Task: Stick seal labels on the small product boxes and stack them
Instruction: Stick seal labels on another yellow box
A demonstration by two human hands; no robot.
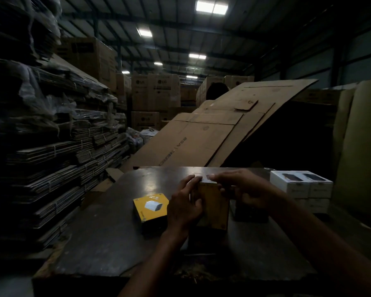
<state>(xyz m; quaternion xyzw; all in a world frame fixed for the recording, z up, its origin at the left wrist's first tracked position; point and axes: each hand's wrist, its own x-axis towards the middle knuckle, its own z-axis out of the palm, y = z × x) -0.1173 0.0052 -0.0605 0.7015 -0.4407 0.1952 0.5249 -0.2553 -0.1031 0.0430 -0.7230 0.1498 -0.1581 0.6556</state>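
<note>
A small yellow product box (214, 205) stands on end in the middle of the dark table (107, 239). My left hand (184, 207) grips its left side, fingers curled round it. My right hand (242, 186) reaches over the box's top edge, thumb and fingertips pressed at the top, where a small pale strip shows; whether that strip is a seal label is unclear in the dim light. A second yellow box (151, 209) with a white product picture lies flat to the left of my left hand.
A stack of white product boxes (301, 190) stands at the table's right. A dark box (251, 213) sits behind my right wrist. Tilted cardboard sheets (212, 129) lean beyond the table. Bundled flat cartons (51, 146) fill the left; large cartons stand far back.
</note>
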